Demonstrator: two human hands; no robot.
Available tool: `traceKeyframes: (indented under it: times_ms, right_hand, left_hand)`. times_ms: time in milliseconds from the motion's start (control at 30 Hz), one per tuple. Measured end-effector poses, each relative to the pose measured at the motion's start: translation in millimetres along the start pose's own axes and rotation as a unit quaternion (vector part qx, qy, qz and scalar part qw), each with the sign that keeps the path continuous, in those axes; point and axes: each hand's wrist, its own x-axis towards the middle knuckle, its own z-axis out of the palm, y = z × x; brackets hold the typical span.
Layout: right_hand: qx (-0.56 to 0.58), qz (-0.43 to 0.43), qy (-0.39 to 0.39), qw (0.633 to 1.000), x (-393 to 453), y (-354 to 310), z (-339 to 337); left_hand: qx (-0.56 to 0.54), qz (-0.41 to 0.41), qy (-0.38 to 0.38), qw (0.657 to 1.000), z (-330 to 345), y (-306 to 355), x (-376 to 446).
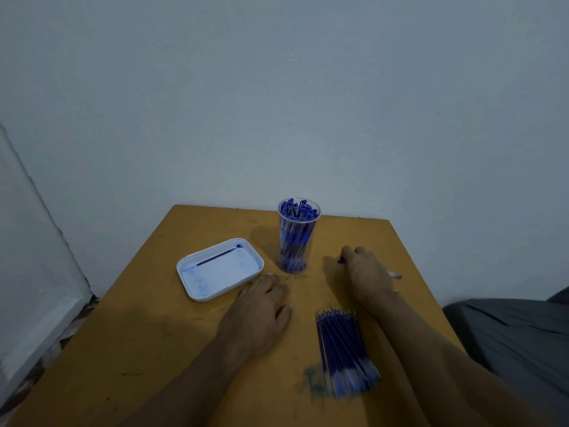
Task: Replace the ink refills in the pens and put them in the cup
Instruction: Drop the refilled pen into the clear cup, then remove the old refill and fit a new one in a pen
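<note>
Judging by the layout, a fresh pen is being taken up for refilling: the right hand [366, 272] lies curled over a pen [395, 275] on the table [154, 349], blue ends showing either side. Next it must be lifted and opened. The left hand [261, 306] rests flat, fingers relaxed, holding nothing. Refills [345, 349] lie near; the cup [297, 235] stands upright behind, well stocked.

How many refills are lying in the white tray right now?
1. A single dark refill lies diagonally along the far side of the tray, its tip toward the far right corner. Nothing seems hidden there; the bundle of refills lies separately on the table.
</note>
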Motion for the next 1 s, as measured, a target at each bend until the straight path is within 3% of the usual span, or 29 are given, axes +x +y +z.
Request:
traceKeyframes:
  times_ms: [200, 300, 433, 533, 667, 733, 867, 933, 1000]
  right_hand:
    - [0.038, -0.028, 0.052, 0.998, -4, -5, -26]
    - [0.067, -0.038, 0.049, 0.996, -13, -17, -47]
    - [0.188, 0.008, 0.010, 0.982, -26, -37, -67]
    - [0.400, 0.054, -0.067, 0.912, -39, -49, -71]
    - [0.638, 0.123, -0.148, 0.746, -55, -67, -55]
    - [0.685, 0.142, -0.161, 0.696, -61, -75, -46]
    - [0.744, 0.168, -0.183, 0.620, -68, -81, -36]
    - [0.754, 0.175, -0.187, 0.605, -68, -81, -32]
    - [0.745, 0.169, -0.195, 0.616, -69, -80, -27]
  left_hand:
    - [-0.058, -0.006, 0.018, 0.998, 2, -4, -1]
    - [-0.117, -0.022, 0.044, 0.992, 0, -8, -2]
    - [-0.158, -0.039, 0.061, 0.985, -5, -9, -3]
    - [-0.203, -0.052, 0.062, 0.976, -9, -9, -5]
    - [-0.330, -0.067, 0.040, 0.941, -21, -6, -13]
    - [-0.397, -0.058, 0.014, 0.916, -29, -3, -19]
    - [-0.445, -0.080, -0.050, 0.891, -40, 1, -24]
    - [-0.443, -0.084, -0.087, 0.888, -41, 1, -24]
    - [-0.426, -0.074, -0.103, 0.896, -40, 0, -23]
